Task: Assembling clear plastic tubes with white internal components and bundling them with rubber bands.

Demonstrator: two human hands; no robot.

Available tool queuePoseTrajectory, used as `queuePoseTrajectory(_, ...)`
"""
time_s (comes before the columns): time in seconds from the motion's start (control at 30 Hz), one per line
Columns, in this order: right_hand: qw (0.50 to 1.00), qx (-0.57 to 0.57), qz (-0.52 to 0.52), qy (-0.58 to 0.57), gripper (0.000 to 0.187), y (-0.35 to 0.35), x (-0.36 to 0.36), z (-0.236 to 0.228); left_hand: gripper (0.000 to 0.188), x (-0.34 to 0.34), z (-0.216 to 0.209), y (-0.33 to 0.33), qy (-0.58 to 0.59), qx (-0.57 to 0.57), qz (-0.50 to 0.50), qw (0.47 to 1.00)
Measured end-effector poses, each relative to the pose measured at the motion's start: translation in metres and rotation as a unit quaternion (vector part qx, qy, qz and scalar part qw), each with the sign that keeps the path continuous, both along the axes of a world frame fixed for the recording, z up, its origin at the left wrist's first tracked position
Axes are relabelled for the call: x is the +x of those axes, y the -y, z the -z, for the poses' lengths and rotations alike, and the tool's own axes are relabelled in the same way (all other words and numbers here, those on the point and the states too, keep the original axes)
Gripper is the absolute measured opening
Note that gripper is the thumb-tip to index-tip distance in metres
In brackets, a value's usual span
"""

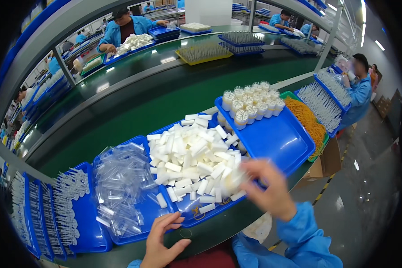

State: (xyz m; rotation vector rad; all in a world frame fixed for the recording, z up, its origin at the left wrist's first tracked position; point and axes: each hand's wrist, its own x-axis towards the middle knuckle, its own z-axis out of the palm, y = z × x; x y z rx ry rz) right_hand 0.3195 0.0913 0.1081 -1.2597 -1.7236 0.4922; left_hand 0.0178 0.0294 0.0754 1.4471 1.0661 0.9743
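Note:
My right hand [270,187] is closed round a white and clear round bundle [232,180], both smeared by motion. They are over the right edge of a heap of white foam blocks [190,154]. My left hand [163,243] rests at the front edge of the trays, thumb and fingers apart, with nothing in it. Close to its fingertips a thin rubber band [186,233] lies on the green bench. Brown rubber bands [198,214] show in the front of the foam tray. Clear plastic tubes [123,178] fill the blue tray left of the foam.
Several similar bundles [252,103] stand in a tilted blue tray [277,140] at the right. Behind it, orange rubber bands [306,120] fill a green tray. Trays of thin, clear-and-white parts [69,210] stand far left. Beyond the green conveyor [165,89], people in blue work.

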Motion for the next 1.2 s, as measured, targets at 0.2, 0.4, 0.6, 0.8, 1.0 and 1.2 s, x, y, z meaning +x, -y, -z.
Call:
queuePoseTrajectory(0.2,0.935,0.098,0.31,0.14,0.031,-0.085,0.156,0.005,0.043,-0.013,0.013,-0.003,0.053,-0.08,-0.071,0.993)
queuePoseTrajectory(0.4,0.907,0.129,0.306,0.26,0.026,-0.147,0.194,0.047,0.042,-0.025,0.013,0.002,0.043,-0.022,-0.105,0.993)
queuePoseTrajectory(0.6,0.927,0.103,0.277,0.232,0.031,-0.096,0.18,0.008,0.041,-0.066,-0.004,0.007,-0.124,0.079,-0.156,0.977)
queuePoseTrajectory(0.8,0.958,0.077,-0.104,0.258,0.035,-0.039,-0.038,0.024,0.035,-0.1,0.001,0.02,-0.141,0.082,-0.335,0.928)
queuePoseTrajectory(1.0,0.893,0.121,-0.185,0.391,0.034,-0.053,-0.11,0.066,0.026,-0.133,-0.01,0.015,-0.297,0.193,-0.33,0.875)
queuePoseTrajectory(1.2,0.938,0.048,-0.192,0.283,0.033,-0.041,-0.112,0.055,0.019,-0.222,-0.009,0.02,-0.472,0.194,-0.336,0.792)
